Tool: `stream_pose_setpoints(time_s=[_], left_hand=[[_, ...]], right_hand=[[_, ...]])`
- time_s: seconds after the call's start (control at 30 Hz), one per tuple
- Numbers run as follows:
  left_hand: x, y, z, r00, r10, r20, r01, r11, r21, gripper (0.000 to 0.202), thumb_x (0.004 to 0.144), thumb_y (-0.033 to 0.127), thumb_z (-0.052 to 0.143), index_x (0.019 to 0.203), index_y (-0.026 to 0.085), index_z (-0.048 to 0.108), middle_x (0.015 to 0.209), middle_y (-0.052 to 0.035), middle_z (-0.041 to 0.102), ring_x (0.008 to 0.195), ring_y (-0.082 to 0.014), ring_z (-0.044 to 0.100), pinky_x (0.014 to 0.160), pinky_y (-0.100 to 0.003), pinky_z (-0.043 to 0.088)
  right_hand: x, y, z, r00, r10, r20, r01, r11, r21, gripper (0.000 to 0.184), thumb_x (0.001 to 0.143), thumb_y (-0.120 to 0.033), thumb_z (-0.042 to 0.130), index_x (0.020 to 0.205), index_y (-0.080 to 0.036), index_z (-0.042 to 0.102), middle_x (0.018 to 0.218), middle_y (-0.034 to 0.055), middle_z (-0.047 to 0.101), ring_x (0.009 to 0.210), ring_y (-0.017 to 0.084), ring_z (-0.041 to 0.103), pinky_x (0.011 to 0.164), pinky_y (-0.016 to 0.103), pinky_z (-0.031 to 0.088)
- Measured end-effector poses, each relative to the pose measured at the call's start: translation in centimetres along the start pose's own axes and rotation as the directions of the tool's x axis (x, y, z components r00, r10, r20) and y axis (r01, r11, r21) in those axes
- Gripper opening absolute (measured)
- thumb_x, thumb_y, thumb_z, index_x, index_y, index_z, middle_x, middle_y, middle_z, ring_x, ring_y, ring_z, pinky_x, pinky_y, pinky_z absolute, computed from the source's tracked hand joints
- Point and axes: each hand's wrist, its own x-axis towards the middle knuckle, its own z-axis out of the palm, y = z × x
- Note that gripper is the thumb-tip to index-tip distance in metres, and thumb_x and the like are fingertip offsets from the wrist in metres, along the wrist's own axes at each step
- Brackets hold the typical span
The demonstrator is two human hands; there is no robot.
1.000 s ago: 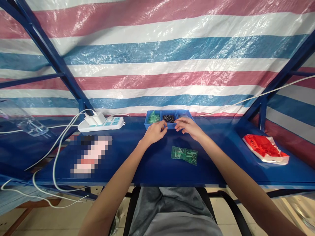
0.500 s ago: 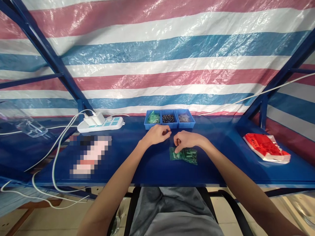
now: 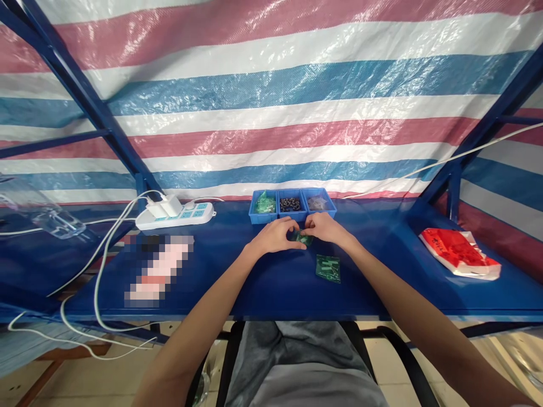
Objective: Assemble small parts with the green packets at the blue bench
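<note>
My left hand (image 3: 275,237) and my right hand (image 3: 323,227) meet over the blue bench, both pinched on a small green circuit board (image 3: 302,238) held between them. A second green circuit board (image 3: 328,268) lies flat on the bench just in front of my right wrist. Behind the hands stands a blue tray (image 3: 292,216) with three compartments: green pieces on the left, dark small parts in the middle, brownish parts on the right.
A white power strip (image 3: 175,216) with plugs and white cables sits at the back left. A red and white bag (image 3: 458,254) lies at the right. A blurred pink and dark item (image 3: 158,268) lies at the left. Blue frame posts rise on both sides.
Both hands drew back from the tray to the boards on the bench. One green board has been lifted between the hands; one board stays lying on the bench.
</note>
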Motion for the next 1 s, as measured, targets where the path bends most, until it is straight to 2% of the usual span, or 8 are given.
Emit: stream_pose_setpoints(time_s=[0.1,0.27,0.33,0.47,0.57,0.73,0.87,1.0], left_hand=[[0.1,-0.5,0.0,0.999,0.004,0.032,-0.005,1.0,0.029,0.045,0.078,0.062,0.075,0.097,0.021,0.074,0.093,-0.0047,0.066,0.08,-0.02,0.062,0.066,-0.03,0.042],[-0.1,-0.9,-0.2,1.0,-0.006,-0.002,0.006,0.999,0.031,0.034,0.086,0.054,0.068,0.095,0.023,0.077,0.091,-0.0049,0.066,0.073,-0.0178,0.061,0.065,-0.03,0.042],[-0.2,-0.9,-0.2,1.0,-0.007,-0.022,0.008,0.999,0.041,0.034,0.09,0.053,0.063,0.093,0.022,0.076,0.087,-0.0052,0.066,0.073,-0.018,0.061,0.066,-0.029,0.042],[-0.1,-1.0,0.1,0.997,-0.017,-0.079,0.023,0.997,0.068,0.035,0.099,0.042,0.05,0.08,0.02,0.068,0.078,-0.0054,0.064,0.072,-0.019,0.061,0.067,-0.03,0.041],[0.0,-1.4,0.3,0.994,-0.045,-0.103,0.051,0.997,0.055,0.036,0.102,0.037,0.043,0.077,0.019,0.063,0.077,-0.0046,0.064,0.07,-0.0185,0.06,0.066,-0.029,0.04],[0.3,-1.8,0.6,0.978,-0.154,-0.143,0.133,0.98,-0.145,0.038,0.103,0.044,0.042,0.079,0.02,0.058,0.071,-0.0015,0.063,0.067,-0.0167,0.061,0.065,-0.028,0.043],[0.7,-2.2,1.0,0.947,-0.289,-0.136,0.209,0.883,-0.421,0.036,0.098,0.053,0.05,0.086,0.02,0.057,0.065,0.0014,0.062,0.059,-0.0145,0.062,0.06,-0.026,0.047],[0.9,-2.6,1.1,0.938,-0.346,-0.016,0.286,0.802,-0.524,0.037,0.096,0.055,0.052,0.09,0.019,0.058,0.063,0.0011,0.064,0.053,-0.0136,0.061,0.057,-0.026,0.048]], right_hand=[[0.2,0.1,0.5,0.997,-0.019,-0.073,0.017,0.999,-0.027,0.005,0.082,-0.022,0.068,0.078,-0.02,0.07,0.073,0.0026,0.072,0.067,0.017,0.064,0.06,0.026,0.041],[0.1,0.0,0.2,0.995,-0.099,-0.03,0.1,0.994,0.037,0.022,0.08,-0.007,0.055,0.08,-0.019,0.073,0.079,0.0037,0.074,0.07,0.018,0.066,0.066,0.027,0.044],[-0.1,-0.3,-0.1,0.994,-0.112,-0.007,0.112,0.991,0.066,0.02,0.084,-0.011,0.054,0.081,-0.02,0.072,0.079,0.0031,0.073,0.069,0.018,0.065,0.066,0.028,0.044],[-0.5,-1.5,-0.3,0.99,-0.095,-0.108,0.105,0.99,0.095,0.03,0.097,-0.034,0.049,0.075,-0.019,0.065,0.071,0.0036,0.068,0.068,0.019,0.064,0.066,0.029,0.043],[-0.7,-2.2,0.0,0.987,-0.112,-0.112,0.127,0.983,0.136,0.029,0.092,-0.044,0.058,0.08,-0.019,0.065,0.074,0.003,0.067,0.07,0.019,0.063,0.066,0.029,0.042],[-0.4,-1.8,0.8,0.981,-0.12,-0.152,0.142,0.979,0.144,0.015,0.083,-0.032,0.063,0.076,-0.02,0.057,0.069,-0.0008,0.063,0.066,0.017,0.058,0.064,0.028,0.04],[0.0,-1.3,1.1,0.982,-0.078,-0.173,0.116,0.969,0.22,0.018,0.083,-0.034,0.062,0.075,-0.022,0.052,0.065,-0.0024,0.059,0.064,0.017,0.058,0.064,0.029,0.041],[0.1,-1.1,1.3,0.989,-0.041,-0.145,0.081,0.956,0.282,0.015,0.083,-0.034,0.062,0.079,-0.021,0.057,0.069,-0.0002,0.062,0.066,0.018,0.061,0.065,0.029,0.043]])
